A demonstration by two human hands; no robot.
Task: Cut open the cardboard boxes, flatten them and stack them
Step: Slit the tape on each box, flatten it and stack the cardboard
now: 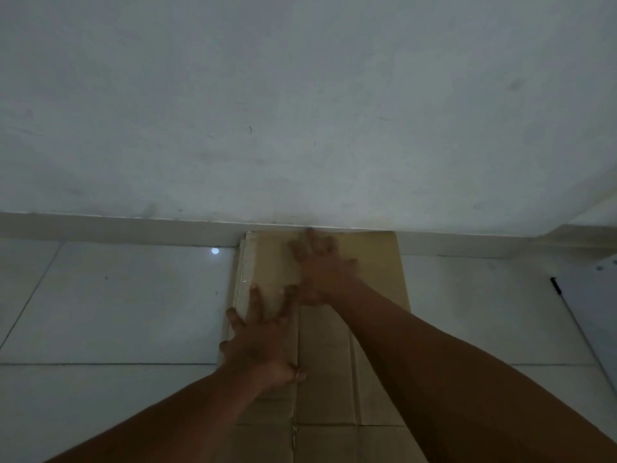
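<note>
A flattened brown cardboard box [327,362] lies on the white tiled floor, its far end against the wall's skirting. Other cardboard layers show along its left edge, so it lies on a stack. My left hand [260,342] presses flat on the near left part with fingers spread. My right hand [320,265] presses on the far part close to the wall, fingers spread and blurred by motion. Both forearms reach over the cardboard from below.
A white wall [300,111] rises right behind the stack, with a skirting board [117,228] along its foot. A pale flat panel [594,312] with a dark edge lies on the floor at the right. White floor tiles [117,312] flank the cardboard.
</note>
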